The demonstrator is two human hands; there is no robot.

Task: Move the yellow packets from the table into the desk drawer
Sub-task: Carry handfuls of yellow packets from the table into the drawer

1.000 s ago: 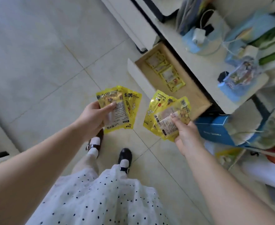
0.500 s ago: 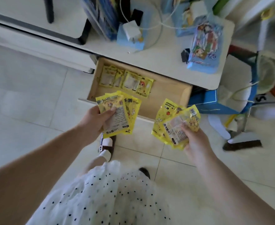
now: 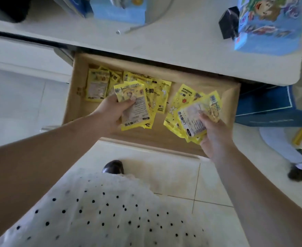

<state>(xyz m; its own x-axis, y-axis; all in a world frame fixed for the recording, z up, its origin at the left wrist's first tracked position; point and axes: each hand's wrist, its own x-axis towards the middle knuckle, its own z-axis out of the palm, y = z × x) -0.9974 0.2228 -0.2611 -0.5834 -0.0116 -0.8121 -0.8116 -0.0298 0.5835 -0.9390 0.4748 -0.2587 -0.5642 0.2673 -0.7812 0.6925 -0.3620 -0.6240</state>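
Note:
The wooden desk drawer stands pulled out under the white desk top. Several yellow packets lie flat at its back left. My left hand grips a fanned stack of yellow packets over the drawer's middle, thumb on top. My right hand grips a second fan of yellow packets over the drawer's right half. I cannot tell whether either stack touches the drawer floor.
On the desk top stand a blue cartoon-printed box, a black adapter and a light blue box. A dark blue box sits under the desk at right. My black shoe is near the drawer front.
I have stepped up close to the desk. Both hands have moved forward with their packets, from above the floor in front of the drawer to over its inside.

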